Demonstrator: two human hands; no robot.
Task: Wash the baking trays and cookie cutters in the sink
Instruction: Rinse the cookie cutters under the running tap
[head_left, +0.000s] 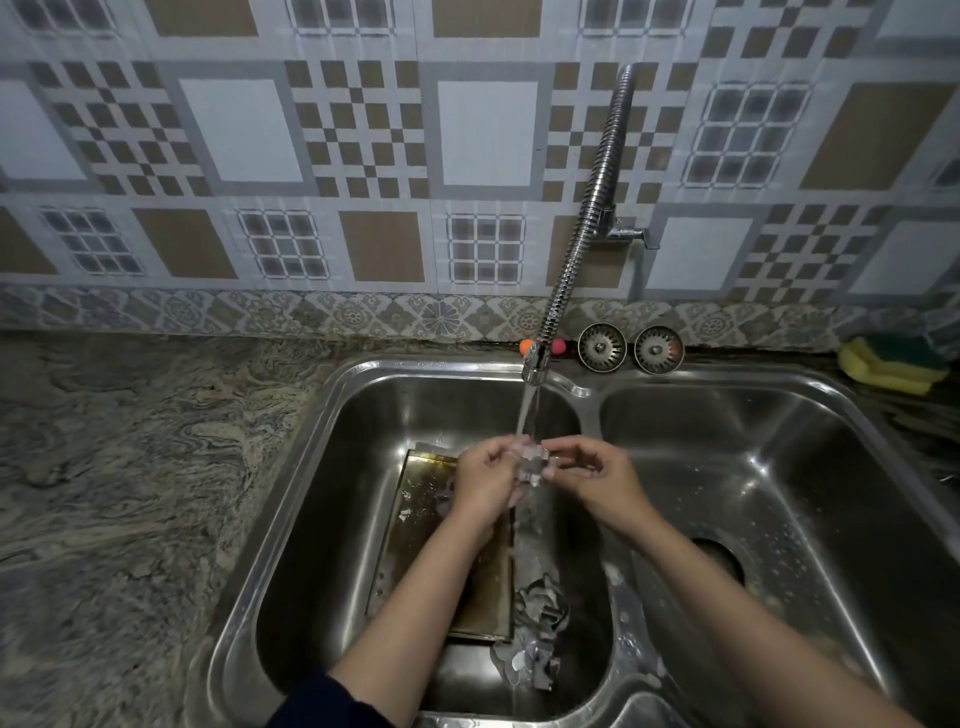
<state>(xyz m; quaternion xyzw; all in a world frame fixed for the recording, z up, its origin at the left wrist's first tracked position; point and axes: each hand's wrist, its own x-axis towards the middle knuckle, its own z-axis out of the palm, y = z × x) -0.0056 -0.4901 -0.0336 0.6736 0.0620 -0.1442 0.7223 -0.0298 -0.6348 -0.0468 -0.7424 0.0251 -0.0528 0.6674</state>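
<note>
My left hand (485, 480) and my right hand (592, 475) together hold a small metal cookie cutter (535, 462) under the running water from the flexible tap (535, 364), over the left basin of the steel double sink (332, 415). A dark, stained baking tray (415, 525) lies flat on that basin's floor, partly hidden by my left forearm. Several more metal cookie cutters (537, 629) lie in a heap at the tray's near right, under the falling water.
The right basin (810, 493) holds only droplets and an open drain hole (719, 561). Two metal strainers (602, 347) lean against the wall behind the sink. A yellow-green sponge (891, 364) sits at the far right. Granite counter (130, 467) stretches to the left.
</note>
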